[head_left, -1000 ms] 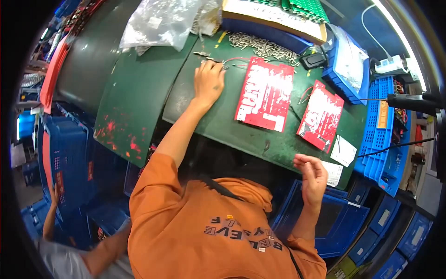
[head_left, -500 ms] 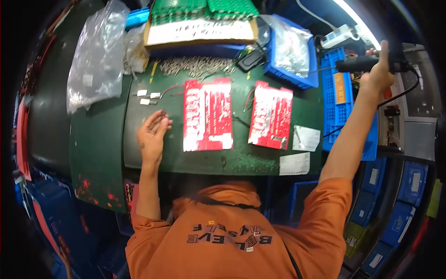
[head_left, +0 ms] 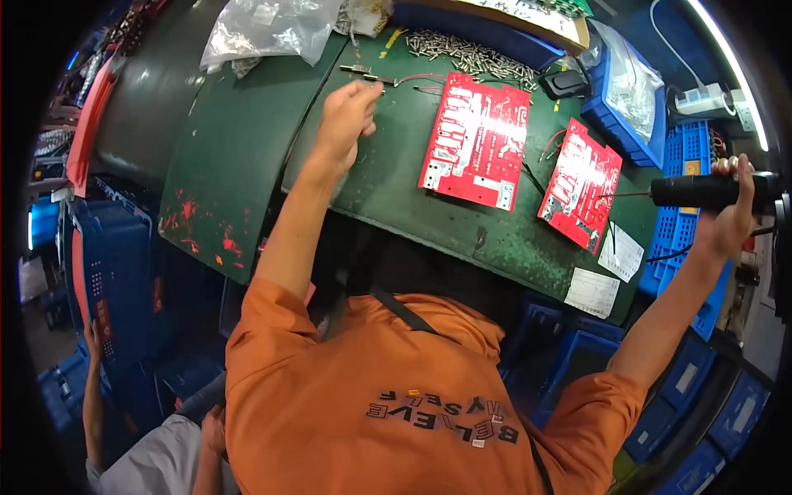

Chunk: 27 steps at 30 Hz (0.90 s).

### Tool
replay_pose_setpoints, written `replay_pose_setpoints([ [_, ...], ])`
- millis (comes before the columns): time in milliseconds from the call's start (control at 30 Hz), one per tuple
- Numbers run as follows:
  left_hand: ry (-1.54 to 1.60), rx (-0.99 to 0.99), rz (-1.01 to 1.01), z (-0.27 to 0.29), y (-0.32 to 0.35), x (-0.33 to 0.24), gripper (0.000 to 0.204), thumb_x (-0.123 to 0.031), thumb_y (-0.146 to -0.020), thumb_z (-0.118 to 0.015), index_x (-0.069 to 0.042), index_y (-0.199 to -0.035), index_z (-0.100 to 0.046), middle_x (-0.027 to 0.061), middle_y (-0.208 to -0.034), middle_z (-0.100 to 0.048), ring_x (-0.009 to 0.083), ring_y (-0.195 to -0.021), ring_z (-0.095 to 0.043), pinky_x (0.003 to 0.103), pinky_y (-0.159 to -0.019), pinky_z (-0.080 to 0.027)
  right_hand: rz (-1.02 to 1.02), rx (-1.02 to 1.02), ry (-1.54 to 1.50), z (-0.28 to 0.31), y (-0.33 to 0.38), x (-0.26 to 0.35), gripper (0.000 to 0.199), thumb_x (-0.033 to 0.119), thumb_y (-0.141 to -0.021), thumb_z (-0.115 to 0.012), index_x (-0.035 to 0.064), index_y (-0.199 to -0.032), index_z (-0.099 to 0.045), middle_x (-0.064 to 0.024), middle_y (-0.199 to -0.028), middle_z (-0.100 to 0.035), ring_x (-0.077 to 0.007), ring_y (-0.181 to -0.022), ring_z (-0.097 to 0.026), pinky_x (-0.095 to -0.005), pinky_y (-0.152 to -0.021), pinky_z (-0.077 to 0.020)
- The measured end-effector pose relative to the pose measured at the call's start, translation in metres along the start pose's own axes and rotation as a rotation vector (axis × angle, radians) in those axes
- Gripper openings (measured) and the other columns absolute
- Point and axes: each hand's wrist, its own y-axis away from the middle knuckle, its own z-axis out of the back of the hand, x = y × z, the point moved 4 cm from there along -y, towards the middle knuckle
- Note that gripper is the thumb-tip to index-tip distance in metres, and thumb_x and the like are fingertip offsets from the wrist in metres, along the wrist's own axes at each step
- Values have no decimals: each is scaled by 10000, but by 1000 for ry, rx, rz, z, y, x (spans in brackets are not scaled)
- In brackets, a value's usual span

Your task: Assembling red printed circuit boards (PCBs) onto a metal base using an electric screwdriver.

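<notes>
My right hand (head_left: 730,206) is wrapped round a black electric screwdriver (head_left: 691,191), held sideways at the right. Its long thin shaft points left, and the tip appears over the smaller red circuit board (head_left: 580,186); contact cannot be made out. A larger red circuit board (head_left: 477,142) lies to the left of it. At the far left of the bench my left hand (head_left: 342,124) is closed, fingertips pressed together beside a few small metal parts (head_left: 356,68). Whatever those fingers hold is hidden. Thin red and dark wires run from the boards.
A pile of small metal pins (head_left: 474,58) lies behind the boards, near a black oval object (head_left: 565,83). Blue bins (head_left: 656,153) and a power strip (head_left: 701,101) stand right. Paper slips (head_left: 592,292) lie at the front edge. A co-worker's grey sleeve (head_left: 165,458) shows lower left.
The view has turned, shifting the bench up and right. My left hand has moved to the small metal parts. The screwdriver has come nearer, its tip now over the smaller board.
</notes>
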Motion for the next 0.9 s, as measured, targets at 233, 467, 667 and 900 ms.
replay_pose_setpoints([
  [233,-929,28,-558,-57,-98,-16,234,-259,-816,-611,-33,-845,-664,98,-674,-620,196,-612,-588,326,-573,-458,-86,44,-167,9,56,20,149,95,-883,-550,24,-977,-459,-45,-853,-422,-141,-797,-415,-293,-772,-365],
  [467,-1295,200,-488,-104,-148,-5,276,-233,-698,-738,-48,-897,-692,147,-785,-667,256,-769,-655,340,-711,-503,-99,134,-154,18,92,23,159,98,-881,-516,29,-1007,-448,-36,-818,-427,-124,-752,-415,-272,-716,-356],
  [667,-1431,311,-615,-119,-145,-10,181,-133,-734,-675,-40,-889,-675,143,-862,-666,303,-821,-637,379,-738,-499,-83,97,-173,43,96,13,187,77,-865,-534,36,-1033,-462,-41,-822,-455,-127,-745,-436,-279,-712,-371],
  [900,-1510,380,-770,-125,-121,-31,142,-113,-788,-592,-11,-862,-656,159,-773,-650,305,-703,-629,363,-641,-496,-52,125,-155,49,100,17,215,90,-863,-541,35,-1056,-464,-50,-837,-473,-133,-750,-457,-288,-718,-381],
])
